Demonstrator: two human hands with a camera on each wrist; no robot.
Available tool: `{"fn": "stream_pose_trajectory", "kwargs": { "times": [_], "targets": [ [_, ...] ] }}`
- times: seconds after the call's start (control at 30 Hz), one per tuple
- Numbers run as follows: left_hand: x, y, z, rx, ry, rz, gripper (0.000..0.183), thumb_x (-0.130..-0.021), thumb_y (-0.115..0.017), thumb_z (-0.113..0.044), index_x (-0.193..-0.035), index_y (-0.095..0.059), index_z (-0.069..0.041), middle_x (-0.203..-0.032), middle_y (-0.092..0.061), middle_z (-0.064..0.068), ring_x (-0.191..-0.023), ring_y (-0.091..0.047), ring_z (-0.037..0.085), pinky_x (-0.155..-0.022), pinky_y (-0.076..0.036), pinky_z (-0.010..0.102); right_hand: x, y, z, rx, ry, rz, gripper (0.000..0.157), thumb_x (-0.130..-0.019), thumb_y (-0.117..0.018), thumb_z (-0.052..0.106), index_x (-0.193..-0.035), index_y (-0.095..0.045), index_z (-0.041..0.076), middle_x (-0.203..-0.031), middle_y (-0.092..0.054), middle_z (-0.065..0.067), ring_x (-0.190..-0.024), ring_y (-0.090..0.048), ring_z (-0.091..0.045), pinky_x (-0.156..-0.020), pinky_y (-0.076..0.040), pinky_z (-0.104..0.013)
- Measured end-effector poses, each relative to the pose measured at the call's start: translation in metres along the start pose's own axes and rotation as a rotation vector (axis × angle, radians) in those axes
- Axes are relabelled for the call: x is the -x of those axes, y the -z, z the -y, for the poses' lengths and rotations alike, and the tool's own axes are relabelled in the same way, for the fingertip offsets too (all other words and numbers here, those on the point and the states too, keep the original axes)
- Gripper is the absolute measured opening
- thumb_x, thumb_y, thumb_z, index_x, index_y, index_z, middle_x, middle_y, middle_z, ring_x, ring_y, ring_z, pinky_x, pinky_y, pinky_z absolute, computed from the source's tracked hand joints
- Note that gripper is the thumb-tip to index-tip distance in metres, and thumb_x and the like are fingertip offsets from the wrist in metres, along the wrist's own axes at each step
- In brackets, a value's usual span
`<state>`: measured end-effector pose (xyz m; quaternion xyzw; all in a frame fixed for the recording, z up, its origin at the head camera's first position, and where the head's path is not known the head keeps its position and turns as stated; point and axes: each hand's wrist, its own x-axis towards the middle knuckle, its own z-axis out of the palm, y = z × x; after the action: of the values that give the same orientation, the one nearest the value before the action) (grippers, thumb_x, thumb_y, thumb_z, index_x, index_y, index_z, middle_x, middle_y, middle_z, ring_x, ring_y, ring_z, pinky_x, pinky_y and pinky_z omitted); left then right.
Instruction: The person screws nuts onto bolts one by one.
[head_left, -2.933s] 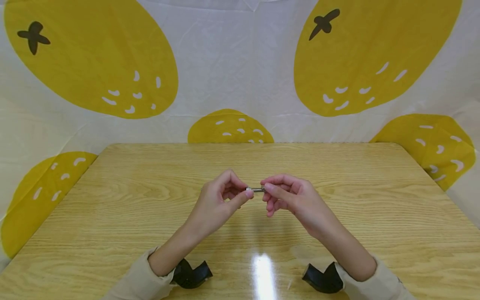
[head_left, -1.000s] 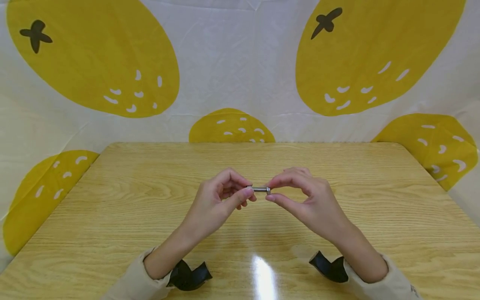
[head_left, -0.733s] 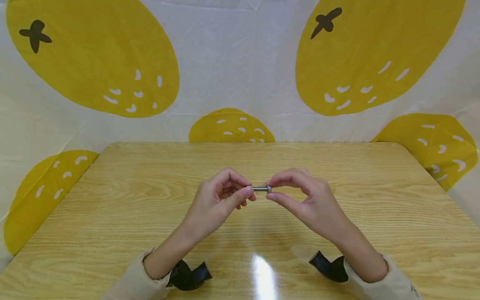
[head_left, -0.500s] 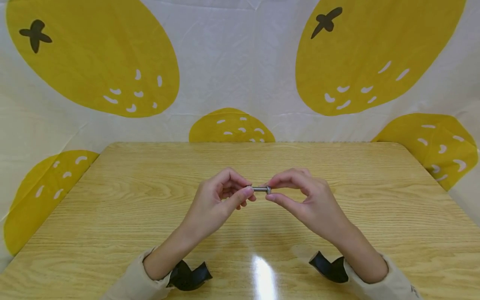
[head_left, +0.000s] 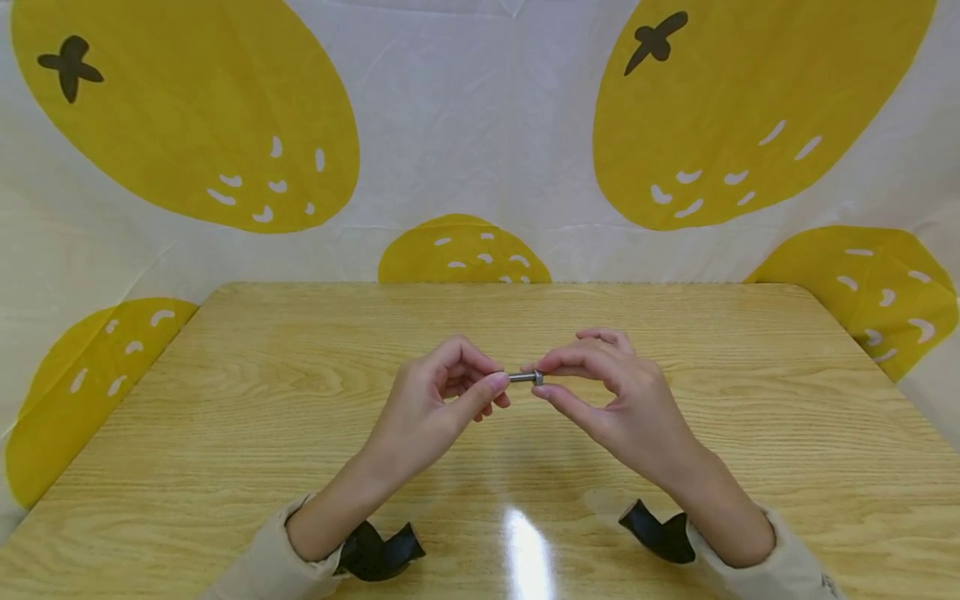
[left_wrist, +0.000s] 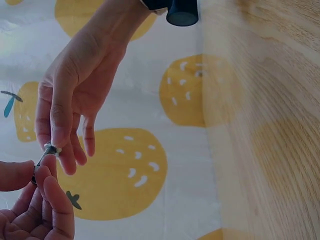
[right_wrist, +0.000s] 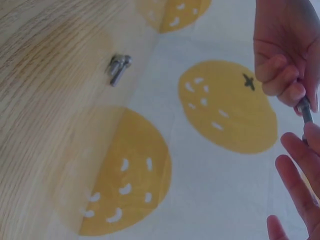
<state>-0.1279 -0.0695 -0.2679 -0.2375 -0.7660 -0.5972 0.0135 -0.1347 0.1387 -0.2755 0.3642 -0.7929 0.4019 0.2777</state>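
Note:
A small metal bolt (head_left: 522,377) is held level above the table between both hands in the head view. My left hand (head_left: 427,408) pinches its left end between thumb and forefinger, covering that end. With thumb and forefinger, my right hand (head_left: 637,408) pinches the hexagonal piece at the other end; whether it is the head or a nut I cannot tell. The left wrist view shows the bolt (left_wrist: 43,157) between the curled left hand (left_wrist: 40,215) and the right hand (left_wrist: 75,95), whose other fingers are spread.
Other bolt-like metal hardware (right_wrist: 118,69) lies on the table near its edge in the right wrist view. The wooden table (head_left: 300,350) stretches out ahead, backed by a fruit-patterned cloth (head_left: 465,125). Black wrist mounts (head_left: 382,552) sit at both sleeves.
Compared with the earliest frame, the right hand has turned and shifted slightly right, now pinching the bolt's end with fingertips. Recently its rear fingers have lifted. The left hand stays almost still.

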Motion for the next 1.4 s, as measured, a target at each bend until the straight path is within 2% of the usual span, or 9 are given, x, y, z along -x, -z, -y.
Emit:
{"fn": "stream_pose_trajectory", "kwargs": {
  "times": [0.33,0.47,0.63,0.73,0.87,1.0,1.17,1.3,1.4],
  "targets": [
    [0.0003,0.0006,0.0004,0.008,0.012,0.003,0.007,-0.090,-0.062,-0.013,-0.092,-0.059,-0.007,-0.078,-0.070,0.007,-0.060,-0.058,0.014,-0.055,-0.051,0.025,0.0001,-0.0006,-0.0004,0.009,0.047,-0.008,0.032,-0.066,-0.079,-0.003,-0.094,-0.069,0.008,-0.088,-0.071,0.000,-0.085,-0.063,-0.016,-0.098,-0.038,-0.028],
    [0.0002,0.0008,-0.0002,0.014,0.018,0.006,0.006,-0.090,-0.061,-0.012,-0.092,-0.059,-0.007,-0.078,-0.069,0.007,-0.059,-0.058,0.015,-0.054,-0.051,0.026,-0.0012,-0.0006,-0.0001,0.017,0.105,-0.016,0.018,-0.079,-0.074,0.014,-0.095,-0.069,0.007,-0.088,-0.070,-0.001,-0.081,-0.064,-0.014,-0.100,-0.037,-0.030],
    [0.0001,0.0006,0.0002,0.025,0.013,0.012,0.007,-0.091,-0.061,-0.012,-0.091,-0.058,-0.005,-0.077,-0.069,0.008,-0.059,-0.058,0.014,-0.055,-0.052,0.026,-0.0014,-0.0011,-0.0001,0.021,0.127,-0.018,0.024,-0.088,-0.063,0.029,-0.095,-0.068,0.006,-0.089,-0.071,-0.002,-0.079,-0.067,-0.013,-0.101,-0.037,-0.030],
    [0.0000,0.0005,0.0005,0.034,0.012,0.017,0.007,-0.091,-0.060,-0.011,-0.092,-0.058,-0.005,-0.079,-0.069,0.009,-0.060,-0.058,0.013,-0.056,-0.053,0.027,-0.0011,-0.0016,-0.0003,0.012,0.093,-0.004,0.018,-0.081,-0.072,0.016,-0.096,-0.068,0.006,-0.089,-0.072,-0.002,-0.076,-0.069,-0.013,-0.099,-0.038,-0.030],
    [-0.0006,0.0001,0.0014,0.044,0.007,0.024,0.006,-0.091,-0.060,-0.008,-0.093,-0.057,-0.004,-0.082,-0.069,0.010,-0.061,-0.059,0.013,-0.057,-0.053,0.027,0.0013,-0.0021,-0.0005,0.007,-0.023,0.036,0.024,-0.072,-0.076,0.001,-0.094,-0.069,0.008,-0.087,-0.072,0.002,-0.082,-0.067,-0.012,-0.094,-0.043,-0.029],
    [-0.0006,-0.0012,0.0028,0.045,-0.005,0.036,0.007,-0.090,-0.060,-0.007,-0.095,-0.057,-0.002,-0.082,-0.068,0.011,-0.063,-0.060,0.013,-0.058,-0.054,0.028,0.0038,-0.0026,0.0013,-0.025,-0.206,0.131,0.008,-0.086,-0.065,0.008,-0.089,-0.069,0.014,-0.084,-0.070,0.010,-0.088,-0.057,-0.010,-0.076,-0.046,-0.028],
    [-0.0002,-0.0024,0.0030,0.035,-0.016,0.038,0.009,-0.089,-0.061,-0.006,-0.095,-0.057,-0.001,-0.083,-0.068,0.012,-0.064,-0.061,0.012,-0.058,-0.054,0.027,0.0022,-0.0012,0.0028,-0.039,-0.379,0.220,0.029,-0.100,-0.043,0.020,-0.083,-0.066,0.018,-0.077,-0.069,0.015,-0.089,-0.053,-0.012,-0.073,-0.041,-0.032],
    [0.0000,-0.0021,0.0023,0.039,-0.004,0.033,0.008,-0.089,-0.061,-0.006,-0.095,-0.057,-0.003,-0.084,-0.068,0.011,-0.065,-0.061,0.012,-0.058,-0.054,0.027,0.0021,0.0039,0.0024,-0.047,-0.349,0.195,0.011,-0.094,-0.057,0.021,-0.098,-0.066,0.017,-0.088,-0.069,0.012,-0.093,-0.054,-0.012,-0.077,-0.042,-0.034],
    [0.0002,-0.0015,0.0020,0.048,-0.002,0.032,0.008,-0.090,-0.060,-0.005,-0.096,-0.057,-0.002,-0.085,-0.069,0.012,-0.066,-0.061,0.012,-0.060,-0.054,0.028,0.0023,0.0054,0.0016,-0.055,-0.211,0.154,0.026,-0.081,-0.072,0.012,-0.106,-0.065,0.015,-0.097,-0.068,0.007,-0.096,-0.055,-0.012,-0.081,-0.044,-0.030]
  ]
}}
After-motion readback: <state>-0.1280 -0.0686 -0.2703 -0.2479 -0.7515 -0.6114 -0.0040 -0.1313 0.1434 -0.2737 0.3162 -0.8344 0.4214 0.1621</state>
